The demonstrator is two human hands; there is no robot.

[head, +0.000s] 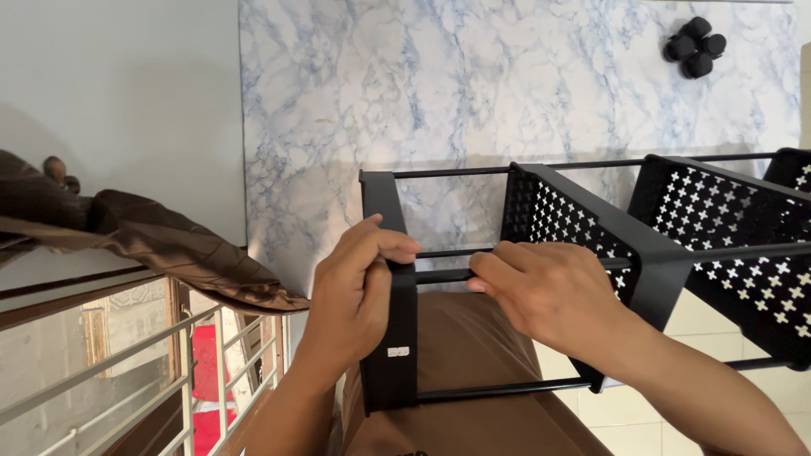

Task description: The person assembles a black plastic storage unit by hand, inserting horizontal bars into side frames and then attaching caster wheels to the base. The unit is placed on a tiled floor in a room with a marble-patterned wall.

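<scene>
A black metal rack lies on its side across my lap, with a solid end panel facing me and thin black rods running right to perforated baskets. My left hand grips the edge of the end panel near its middle. My right hand pinches a middle rod close to where it meets the panel. A further perforated basket sits at the right.
A marble-patterned tabletop is beyond the rack, with a cluster of black caster wheels at its far right. Brown cloth drapes over a rail at the left, above white railing bars.
</scene>
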